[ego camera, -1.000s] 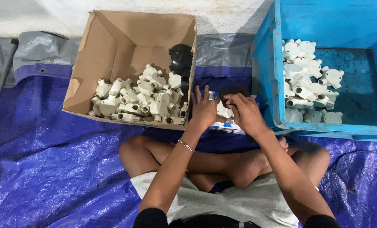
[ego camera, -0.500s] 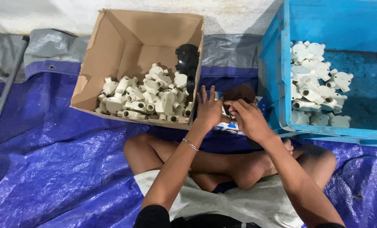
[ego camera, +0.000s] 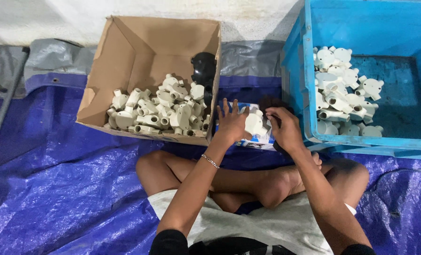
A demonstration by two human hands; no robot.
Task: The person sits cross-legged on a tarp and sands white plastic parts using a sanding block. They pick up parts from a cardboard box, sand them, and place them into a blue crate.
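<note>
I sit cross-legged on a blue tarp. My left hand (ego camera: 232, 123) holds a cream plastic conduit junction box (ego camera: 255, 124) against its palm, fingers spread upward. My right hand (ego camera: 284, 128) is curled just to the right of that fitting, fingertips touching it; whether it grips something small is hidden. Both hands hover over a small white and blue packet (ego camera: 262, 139) lying on the tarp. To the left stands a cardboard box (ego camera: 125, 56) with several cream fittings (ego camera: 161, 111) and a black one (ego camera: 203, 66). At the right, a blue plastic crate (ego camera: 295, 80) holds more cream fittings (ego camera: 345, 89).
A blue tarp (ego camera: 54, 179) covers the floor, with a grey sheet (ego camera: 47, 56) and a pale wall behind the boxes. A metal tube frame (ego camera: 3, 111) stands at the far left. My crossed legs (ego camera: 248, 182) lie below the hands.
The view has shifted slightly. My hands stay between box and crate, turning the cream fitting; the left fingers have spread wider and the fitting shows more clearly.
</note>
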